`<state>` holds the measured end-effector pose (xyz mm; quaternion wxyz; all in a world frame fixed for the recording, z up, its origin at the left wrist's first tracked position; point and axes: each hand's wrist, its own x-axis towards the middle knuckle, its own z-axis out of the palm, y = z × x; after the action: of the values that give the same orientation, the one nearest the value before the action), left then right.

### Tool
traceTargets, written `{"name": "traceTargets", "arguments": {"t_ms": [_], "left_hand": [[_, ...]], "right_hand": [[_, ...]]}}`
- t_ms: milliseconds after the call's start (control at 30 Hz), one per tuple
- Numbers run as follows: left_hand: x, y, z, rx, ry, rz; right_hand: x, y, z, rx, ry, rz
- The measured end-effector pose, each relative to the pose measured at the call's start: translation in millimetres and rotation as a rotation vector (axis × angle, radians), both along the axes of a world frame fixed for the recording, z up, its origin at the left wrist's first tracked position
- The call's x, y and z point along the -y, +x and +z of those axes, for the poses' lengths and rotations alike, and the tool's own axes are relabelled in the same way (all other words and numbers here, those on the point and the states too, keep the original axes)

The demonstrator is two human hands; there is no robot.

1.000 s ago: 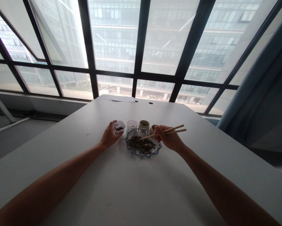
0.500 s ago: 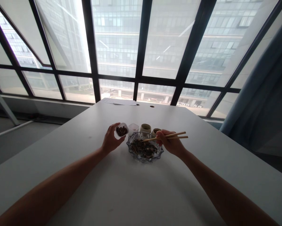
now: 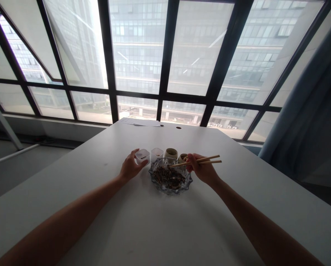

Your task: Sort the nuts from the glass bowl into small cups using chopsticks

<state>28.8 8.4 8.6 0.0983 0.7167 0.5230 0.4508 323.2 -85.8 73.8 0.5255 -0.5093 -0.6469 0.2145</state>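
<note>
My left hand (image 3: pixel 131 166) has its thumb and fingers around a small clear cup (image 3: pixel 142 156), which stands upright with a few dark pieces inside. In my right hand (image 3: pixel 201 168) is a pair of wooden chopsticks (image 3: pixel 210 160), their tips over a scalloped glass bowl (image 3: pixel 171 190). Dark elongated pieces (image 3: pixel 168 176) fill much of that bowl. Behind it are a second clear cup (image 3: pixel 157 153) and an open greenish round pot (image 3: pixel 171 153). Another small pot (image 3: pixel 183 157), partly hidden by my right hand, holds light-brown pieces.
Everything stands on a white table (image 3: pixel 154 229). Papers (image 3: pixel 145 122) lie at its far edge near two dark round spots. Beyond are large windows, with a blue curtain (image 3: pixel 298 99) at the right.
The cup in my left hand has gone from tilted toward me to upright, and its dark contents show less. My right hand with the chopsticks has barely moved. The view has tipped slightly.
</note>
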Motion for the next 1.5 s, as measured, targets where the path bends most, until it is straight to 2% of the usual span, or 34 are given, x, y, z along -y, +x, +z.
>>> {"name": "traceTargets", "arguments": {"t_ms": [500,833,933,1100,1200,1300,1367,1433,1500], "left_hand": [[-0.3,-0.5,-0.6,-0.050,-0.066,-0.017],[-3.8,-1.2,-5.4,-0.050,-0.053,-0.032],[-5.1,-1.7,-7.3,-0.050,-0.035,-0.044],[-6.6,-1.0,-8.7,-0.034,0.037,-0.060],[-7.3,-0.5,-9.2,-0.020,0.069,-0.076],[-7.2,-0.4,-9.3,-0.014,0.054,-0.078],[-7.0,-0.6,-9.5,-0.009,0.027,-0.073],[-7.0,-0.9,-10.0,-0.003,0.010,-0.067],[-7.5,-1.3,-11.0,0.000,0.015,-0.069]], "right_hand": [[-1.4,2.4,-3.5,0.036,0.024,0.020],[0.9,2.7,-1.8,0.048,0.063,0.020],[-2.7,2.7,-0.6,-0.097,0.034,-0.005],[-15.0,6.6,3.8,-0.518,-0.047,-0.074],[-16.7,7.4,6.8,-0.591,-0.032,-0.075],[-7.9,7.8,11.2,-0.469,0.062,-0.121],[1.8,10.3,15.3,-0.206,0.193,-0.118],[10.7,14.8,20.0,0.145,0.317,-0.048],[16.5,19.5,24.2,0.374,0.397,-0.003]]}}
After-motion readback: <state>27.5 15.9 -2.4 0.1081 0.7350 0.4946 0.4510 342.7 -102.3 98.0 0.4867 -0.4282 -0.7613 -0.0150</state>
